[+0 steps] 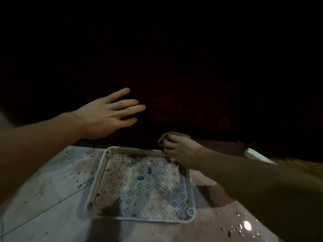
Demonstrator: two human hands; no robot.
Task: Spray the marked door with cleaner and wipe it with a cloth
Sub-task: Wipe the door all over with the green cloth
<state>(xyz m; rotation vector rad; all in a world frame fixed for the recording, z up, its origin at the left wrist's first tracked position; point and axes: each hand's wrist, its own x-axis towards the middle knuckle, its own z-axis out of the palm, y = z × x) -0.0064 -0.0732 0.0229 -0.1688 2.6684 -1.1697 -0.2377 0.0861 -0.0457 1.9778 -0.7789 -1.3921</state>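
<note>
The dark, almost black door (174, 67) fills the upper part of the head view, its surface too dim to show any marks. The left hand (104, 114) lies against the door's lower part with straight, spread fingers, its grip wide and holding nothing. The right hand (180, 149) is low, at the door's bottom edge, fingers curled tight round a crumpled grey-brown cloth (172, 137), which bulges out above the knuckles and touches the dark strip at the foot of the door. Below the hands the pale tiled floor (52, 189) is speckled with stains and glistens wet near its right edge. On the floor, just in front of the door, sits a white square plastic tray (97, 180) with a perforated diamond-patterned bottom, smeared with coloured spots; the right wrist hangs over its far right corner. A white block (257, 154) lies near the door on the right.
</note>
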